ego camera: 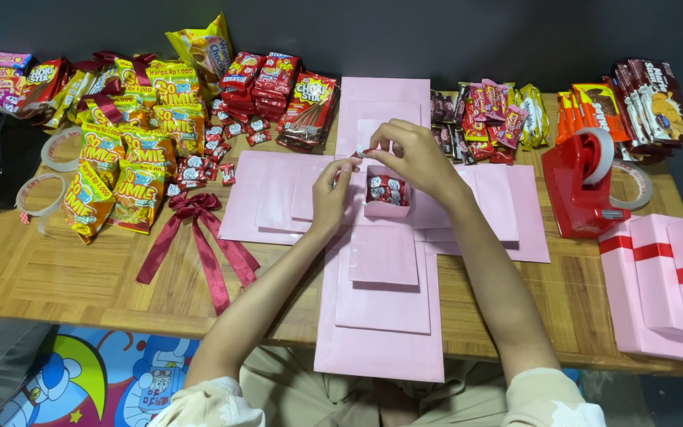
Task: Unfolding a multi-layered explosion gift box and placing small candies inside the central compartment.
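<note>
1. The wooden desk (pixel 57 269) carries everything, with snacks pushed to the back and sides so the middle stays free for working.
2. The pink unfolded box layers (pixel 381 316) lie flat in a cross shape, flaps spread outward, probably so the centre is easy to reach from above.
3. The yellow snack bags (pixel 132 158) and red candy packs (pixel 274 87) are sorted in piles on the left, within arm's reach.
4. The red tape dispenser (pixel 586 190) sits just right of the cross; a dark red ribbon bow (pixel 199 229) lies to its left.
5. The small pink box (pixel 387 198) stands at the centre, already holding wrapped candies.
6. The right hand (pixel 416 158) and left hand (pixel 330 190) hover just above it, fingers pinched together on a small red candy (pixel 365 152) between them.
</note>
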